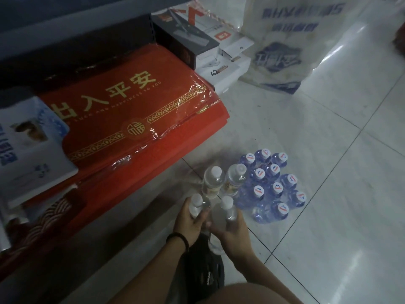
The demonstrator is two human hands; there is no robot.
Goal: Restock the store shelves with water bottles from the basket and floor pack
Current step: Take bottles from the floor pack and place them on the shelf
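A shrink-wrapped pack of blue water bottles (pixel 271 185) with white logo caps stands on the tiled floor. Left of it stand two clear bottles with white caps, one (pixel 212 181) beside the other (pixel 235 177). My left hand (pixel 189 222) grips a clear white-capped bottle (pixel 195 205) just in front of them. My right hand (pixel 232 231) grips another clear bottle (pixel 228 210) next to the first. Both held bottles are upright, low over the floor.
A low shelf at the left holds a red plastic-wrapped mat (pixel 131 115) and a white-and-blue package (pixel 28 145). Black and white boxes (pixel 208 44) sit behind, then a large white printed bag (pixel 291 44). A black shoe (pixel 205 266) is under my arms.
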